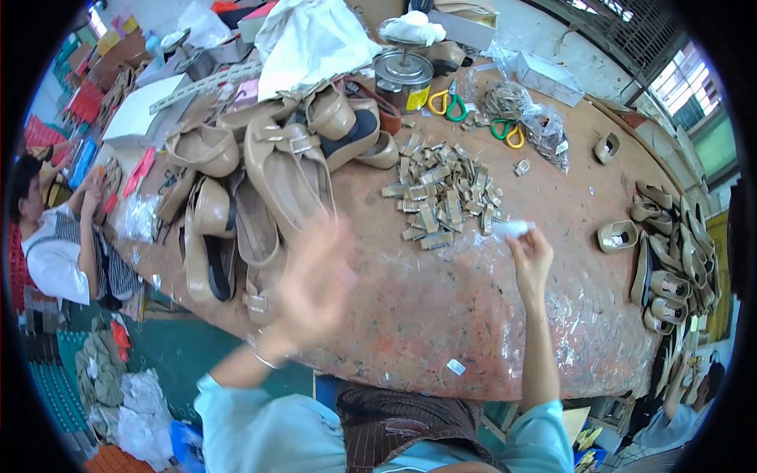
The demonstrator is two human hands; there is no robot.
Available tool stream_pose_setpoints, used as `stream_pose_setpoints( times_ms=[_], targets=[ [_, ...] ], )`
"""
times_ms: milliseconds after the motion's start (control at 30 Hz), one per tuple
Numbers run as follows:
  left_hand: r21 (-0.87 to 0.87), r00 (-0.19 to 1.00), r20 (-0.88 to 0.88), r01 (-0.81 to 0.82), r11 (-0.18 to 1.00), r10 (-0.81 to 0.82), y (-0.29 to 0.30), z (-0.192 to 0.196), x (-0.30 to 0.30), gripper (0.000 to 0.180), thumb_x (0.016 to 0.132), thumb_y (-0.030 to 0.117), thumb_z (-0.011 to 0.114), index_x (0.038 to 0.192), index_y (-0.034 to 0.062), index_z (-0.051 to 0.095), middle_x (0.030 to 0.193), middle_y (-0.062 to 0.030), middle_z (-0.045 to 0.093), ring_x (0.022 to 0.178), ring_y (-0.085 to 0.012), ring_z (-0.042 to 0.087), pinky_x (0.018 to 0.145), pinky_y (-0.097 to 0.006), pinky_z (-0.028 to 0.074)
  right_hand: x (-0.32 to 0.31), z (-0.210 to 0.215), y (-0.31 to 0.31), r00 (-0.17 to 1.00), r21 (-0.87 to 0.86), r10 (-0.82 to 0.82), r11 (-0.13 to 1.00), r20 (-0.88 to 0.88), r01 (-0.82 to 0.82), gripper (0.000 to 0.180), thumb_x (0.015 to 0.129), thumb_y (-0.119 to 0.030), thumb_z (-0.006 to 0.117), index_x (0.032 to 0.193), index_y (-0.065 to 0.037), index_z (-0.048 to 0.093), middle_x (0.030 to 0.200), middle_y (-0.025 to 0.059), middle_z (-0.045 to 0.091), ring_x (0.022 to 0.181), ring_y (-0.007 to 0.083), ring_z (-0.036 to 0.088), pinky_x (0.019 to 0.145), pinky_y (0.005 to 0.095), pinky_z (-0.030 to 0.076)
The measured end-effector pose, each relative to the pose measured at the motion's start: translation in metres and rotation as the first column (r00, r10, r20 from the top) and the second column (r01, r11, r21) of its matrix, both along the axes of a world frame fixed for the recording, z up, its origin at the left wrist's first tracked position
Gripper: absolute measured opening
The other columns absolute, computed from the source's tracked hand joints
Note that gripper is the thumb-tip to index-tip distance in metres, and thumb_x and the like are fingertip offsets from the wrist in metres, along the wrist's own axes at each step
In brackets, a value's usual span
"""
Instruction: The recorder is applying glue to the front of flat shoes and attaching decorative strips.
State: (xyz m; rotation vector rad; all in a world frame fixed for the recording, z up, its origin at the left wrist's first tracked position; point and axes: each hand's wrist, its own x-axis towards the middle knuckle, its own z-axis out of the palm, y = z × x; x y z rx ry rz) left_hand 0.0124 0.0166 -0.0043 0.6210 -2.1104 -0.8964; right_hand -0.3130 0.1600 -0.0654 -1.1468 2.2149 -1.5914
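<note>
My left hand (319, 276) is smeared by motion above the table, at the near edge of a pile of beige shoes (272, 169); whether it holds anything I cannot make out. One of the pile's glossy flats, with a strap ornament across its front, lies just beyond that hand. Between the fingertips of my right hand (532, 256) is a small white object (512, 228), its kind unclear. Just left of it, in the middle of the table, lies a heap of small beige bow-like strap pieces (449, 189).
A metal can (403, 75) stands behind the heap, near yellow-and-green-handled scissors (447, 105) and crumpled clear plastic (544, 130). More beige shoes (670, 260) crowd the table's right edge. A co-worker (59, 229) sits at the left. White cloth (315, 47) lies at the back.
</note>
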Motion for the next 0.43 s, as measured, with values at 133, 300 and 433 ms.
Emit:
stream_pose_setpoints(
  times_ms=[133,300,433],
  targets=[
    [-0.191,0.887,0.397,0.333,0.923,-0.238,0.053,-0.09,0.001,0.042,0.083,0.015,0.063,0.123,0.0036,0.056,0.141,-0.0208,0.038,0.134,-0.0375,0.03,0.109,-0.049,0.025,-0.022,0.038,-0.129,0.97,-0.066,0.198,0.976,-0.139,-0.208,0.026,0.078,-0.007,0.069,0.103,0.001,0.064,0.089,0.0091,0.068,0.08,0.0137,0.064,0.072,0.0287,0.049],
    [-0.018,0.89,0.428,-0.162,0.987,0.154,0.054,-0.137,0.017,0.046,0.081,0.016,0.066,0.124,0.0039,0.055,0.14,-0.0167,0.041,0.132,-0.0366,0.033,0.108,-0.051,0.026,-0.046,0.047,-0.269,0.958,-0.012,0.147,0.988,-0.246,-0.154,0.025,0.077,-0.016,0.072,0.098,-0.003,0.067,0.081,0.0066,0.069,0.073,0.0108,0.063,0.068,0.0259,0.049],
    [0.074,0.924,0.362,-0.158,0.985,0.122,0.047,-0.154,0.025,0.046,0.082,0.015,0.066,0.125,0.0039,0.055,0.14,-0.0139,0.042,0.133,-0.0331,0.034,0.11,-0.049,0.023,-0.07,0.017,-0.34,0.947,-0.001,0.181,0.982,-0.264,-0.188,0.03,0.077,-0.022,0.073,0.099,-0.002,0.067,0.088,0.0102,0.07,0.078,0.016,0.066,0.074,0.0295,0.051]
  ],
)
